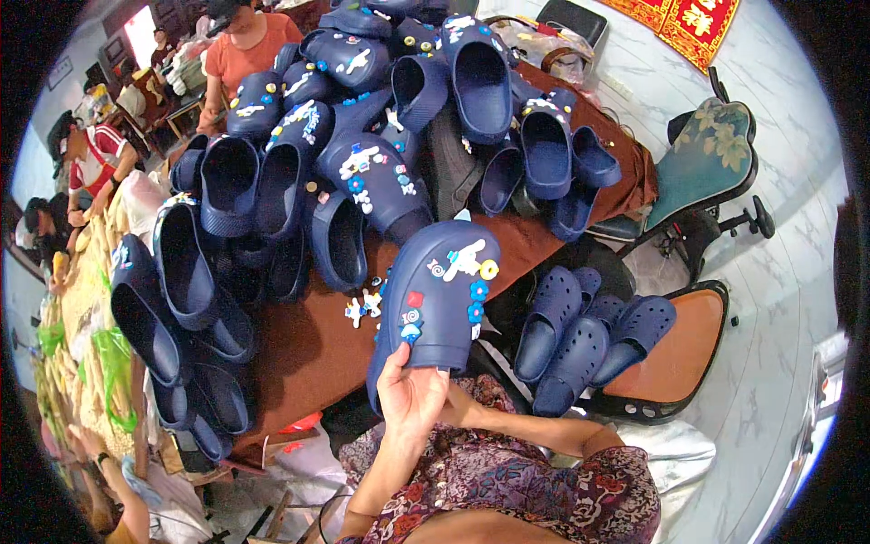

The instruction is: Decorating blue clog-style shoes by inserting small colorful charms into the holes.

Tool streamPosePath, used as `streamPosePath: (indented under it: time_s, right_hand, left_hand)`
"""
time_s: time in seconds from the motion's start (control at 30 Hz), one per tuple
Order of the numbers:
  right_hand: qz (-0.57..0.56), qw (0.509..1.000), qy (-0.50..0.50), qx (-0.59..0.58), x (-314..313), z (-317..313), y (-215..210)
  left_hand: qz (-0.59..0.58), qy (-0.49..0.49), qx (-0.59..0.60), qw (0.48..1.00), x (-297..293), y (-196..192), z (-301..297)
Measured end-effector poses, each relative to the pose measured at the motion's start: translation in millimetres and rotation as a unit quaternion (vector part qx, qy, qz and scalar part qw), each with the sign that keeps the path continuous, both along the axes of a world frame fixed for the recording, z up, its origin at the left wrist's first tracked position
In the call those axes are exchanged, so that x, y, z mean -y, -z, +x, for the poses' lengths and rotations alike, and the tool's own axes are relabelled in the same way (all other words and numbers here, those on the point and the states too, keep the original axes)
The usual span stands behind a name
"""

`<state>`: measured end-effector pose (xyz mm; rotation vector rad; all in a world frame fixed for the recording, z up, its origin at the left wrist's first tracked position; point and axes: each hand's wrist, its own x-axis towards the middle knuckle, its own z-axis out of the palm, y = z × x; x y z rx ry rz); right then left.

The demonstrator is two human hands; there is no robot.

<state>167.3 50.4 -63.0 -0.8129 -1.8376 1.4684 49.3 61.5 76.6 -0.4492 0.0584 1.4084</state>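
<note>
A navy clog (433,276) is up in front of me, its toe pointing away. Its upper carries shoe charms: a white character, a yellow ring, blue flowers, a swirl and a red piece. My left hand (413,388) grips the clog at its near edge, thumb on the outside. Close behind that grip is my right hand (462,407), its fingers hidden by the left hand and the clog. Several loose charms (363,309) lie on the brown-covered table (304,367), just left of the held clog.
Navy clogs (372,172) with charms are heaped across the table. Undecorated clogs with holes (571,367) rest by an orange-seated chair (675,363) at the right. A green floral chair (702,163) stands farther back. Other people (254,50) work at the far left.
</note>
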Motion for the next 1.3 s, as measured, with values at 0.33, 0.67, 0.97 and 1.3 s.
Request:
streamPosePath:
  time_s: [0.33, 0.67, 0.97, 1.3]
  right_hand:
    - [0.115, 0.989, 0.079, 0.048, -20, 11, -3]
    - [0.107, 0.990, 0.088, -0.025, -161, 3, -171]
    - [-0.015, 0.990, 0.136, 0.045, -327, -53, -248]
    - [-0.106, 0.979, 0.152, -0.085, -308, -76, -236]
  left_hand:
    - [0.108, 0.012, -0.003, 0.994, 3, -19, 3]
    - [0.088, -0.084, -0.534, 0.836, 23, 5, -13]
    - [0.017, -0.085, -0.705, 0.704, 24, 56, -36]
    - [-0.083, -0.170, -0.901, 0.389, 20, 113, -82]
